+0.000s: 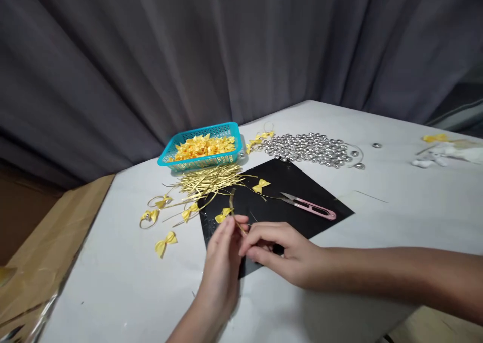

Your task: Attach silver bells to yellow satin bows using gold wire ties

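Note:
My left hand (225, 242) is closed around a thin gold cord (232, 202), whose free end sticks up above the fingers. Against it my right hand (277, 245) pinches at the cord's lower part; the fingertips hide exactly what is between them. A fine needle-like line shows just above the right fingers, too thin to name surely. Both hands are over the near edge of a black mat (277, 182). A yellow bow (223, 215) lies just beyond the left fingertips, another yellow bow (260, 185) farther back. Pink-handled thread snips (309, 207) rest on the mat.
A blue basket (238, 132) of yellow bows stands at the back. In front lies a pile of gold cords (211, 178). Silver beads (309, 149) spread behind the mat. Loose bows (165, 243) lie left. White thread or cloth (453, 153) is far right. Cardboard (64, 252) borders the left.

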Demonstrator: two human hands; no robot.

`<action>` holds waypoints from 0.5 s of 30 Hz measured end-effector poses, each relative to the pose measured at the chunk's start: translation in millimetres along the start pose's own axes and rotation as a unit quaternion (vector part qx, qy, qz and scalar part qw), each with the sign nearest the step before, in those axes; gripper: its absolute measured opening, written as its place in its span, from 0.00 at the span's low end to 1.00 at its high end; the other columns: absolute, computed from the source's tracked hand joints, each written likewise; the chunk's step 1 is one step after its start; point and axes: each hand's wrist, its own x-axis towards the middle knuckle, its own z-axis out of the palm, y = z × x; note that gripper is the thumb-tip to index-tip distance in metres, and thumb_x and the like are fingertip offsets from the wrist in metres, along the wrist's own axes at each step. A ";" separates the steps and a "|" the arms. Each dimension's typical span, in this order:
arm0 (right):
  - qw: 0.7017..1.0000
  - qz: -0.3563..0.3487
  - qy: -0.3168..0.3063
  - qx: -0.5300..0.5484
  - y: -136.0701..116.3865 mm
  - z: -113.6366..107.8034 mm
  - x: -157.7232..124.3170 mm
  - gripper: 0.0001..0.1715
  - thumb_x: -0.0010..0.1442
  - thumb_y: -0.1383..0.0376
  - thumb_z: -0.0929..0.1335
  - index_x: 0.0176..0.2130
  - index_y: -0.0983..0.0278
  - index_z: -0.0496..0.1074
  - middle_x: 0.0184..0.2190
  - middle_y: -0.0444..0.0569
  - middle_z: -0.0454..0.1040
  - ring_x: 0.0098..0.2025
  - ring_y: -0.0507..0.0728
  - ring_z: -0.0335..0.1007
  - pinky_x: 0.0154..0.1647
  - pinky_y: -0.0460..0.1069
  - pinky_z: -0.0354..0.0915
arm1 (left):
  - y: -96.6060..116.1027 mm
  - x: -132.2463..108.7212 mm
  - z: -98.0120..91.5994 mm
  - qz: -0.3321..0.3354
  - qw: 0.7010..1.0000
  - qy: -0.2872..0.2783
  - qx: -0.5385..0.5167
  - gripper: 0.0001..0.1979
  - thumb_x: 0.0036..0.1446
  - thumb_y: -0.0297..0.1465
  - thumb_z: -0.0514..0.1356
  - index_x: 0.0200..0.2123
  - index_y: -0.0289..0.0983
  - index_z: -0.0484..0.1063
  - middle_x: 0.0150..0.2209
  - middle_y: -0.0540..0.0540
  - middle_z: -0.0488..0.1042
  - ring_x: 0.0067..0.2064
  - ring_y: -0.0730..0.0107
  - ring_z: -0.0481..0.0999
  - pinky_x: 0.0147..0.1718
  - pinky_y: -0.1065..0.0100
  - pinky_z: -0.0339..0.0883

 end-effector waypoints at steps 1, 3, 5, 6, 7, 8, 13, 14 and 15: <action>1.000 0.013 -0.006 0.012 -0.6 0.3 -0.3 0.10 0.59 0.67 0.64 0.33 0.69 0.73 0.23 0.44 0.65 0.23 0.48 0.57 0.23 0.43 0.55 | 3.6 -0.5 0.8 0.004 1.000 0.007 -0.005 0.11 0.48 0.37 0.66 0.30 0.35 0.75 0.24 0.51 0.70 0.26 0.75 0.69 0.26 0.75 0.64; 0.998 0.045 -0.016 0.045 -1.8 1.1 -0.6 0.09 0.58 0.66 0.65 0.32 0.69 0.73 0.23 0.44 0.65 0.23 0.47 0.56 0.23 0.43 0.54 | 9.3 -2.1 2.9 0.008 1.000 0.001 -0.016 0.10 0.48 0.36 0.66 0.28 0.34 0.74 0.25 0.50 0.71 0.26 0.75 0.69 0.25 0.75 0.65; 0.995 0.072 -0.018 0.073 -2.9 1.6 -0.1 0.09 0.58 0.67 0.65 0.32 0.69 0.73 0.22 0.43 0.65 0.21 0.46 0.55 0.21 0.42 0.53 | 12.3 -3.8 5.2 -0.002 0.999 -0.005 -0.040 0.09 0.49 0.34 0.65 0.26 0.34 0.72 0.26 0.49 0.72 0.27 0.75 0.70 0.25 0.76 0.65; 0.993 0.083 -0.013 0.086 -3.5 1.8 0.4 0.09 0.57 0.67 0.65 0.32 0.69 0.73 0.22 0.42 0.64 0.20 0.46 0.54 0.20 0.42 0.52 | 12.8 -4.5 6.0 -0.010 0.998 -0.003 -0.056 0.08 0.49 0.33 0.65 0.25 0.34 0.72 0.26 0.50 0.72 0.26 0.76 0.69 0.24 0.76 0.65; 0.991 0.091 -0.006 0.096 -4.1 1.7 1.0 0.09 0.57 0.67 0.65 0.32 0.70 0.73 0.22 0.42 0.64 0.19 0.45 0.53 0.18 0.42 0.51 | 12.8 -4.9 6.3 -0.016 0.997 0.001 -0.074 0.08 0.49 0.32 0.64 0.25 0.34 0.71 0.24 0.51 0.70 0.25 0.77 0.68 0.24 0.76 0.65; 0.989 0.098 0.001 0.107 -4.9 1.5 1.7 0.08 0.57 0.67 0.65 0.33 0.69 0.73 0.23 0.42 0.65 0.18 0.44 0.53 0.17 0.41 0.50 | 12.3 -5.0 6.2 -0.020 0.996 0.007 -0.088 0.08 0.50 0.32 0.64 0.25 0.34 0.71 0.21 0.53 0.68 0.23 0.78 0.67 0.24 0.76 0.65; 0.955 0.225 -0.001 0.194 -7.6 -6.7 7.1 0.09 0.57 0.65 0.67 0.35 0.69 0.73 0.24 0.42 0.69 0.13 0.41 0.52 0.11 0.39 0.48 | 7.0 -2.5 0.9 -0.035 0.996 0.037 -0.074 0.09 0.52 0.34 0.63 0.27 0.35 0.71 0.14 0.59 0.56 0.17 0.82 0.56 0.24 0.77 0.64; 0.946 0.247 -0.003 0.212 -7.2 -9.9 8.5 0.09 0.56 0.64 0.68 0.36 0.68 0.73 0.23 0.42 0.69 0.12 0.41 0.53 0.10 0.39 0.49 | 6.1 -1.9 0.1 -0.039 0.996 0.037 -0.065 0.09 0.53 0.34 0.63 0.27 0.35 0.70 0.13 0.59 0.56 0.17 0.82 0.54 0.25 0.77 0.65; 0.938 0.260 -0.007 0.229 -6.3 -13.4 9.9 0.10 0.56 0.64 0.69 0.37 0.68 0.73 0.23 0.42 0.71 0.12 0.41 0.54 0.10 0.39 0.50 | 5.3 -1.5 -0.5 -0.042 0.997 0.033 -0.056 0.09 0.53 0.34 0.62 0.27 0.35 0.70 0.13 0.59 0.55 0.17 0.82 0.53 0.24 0.77 0.64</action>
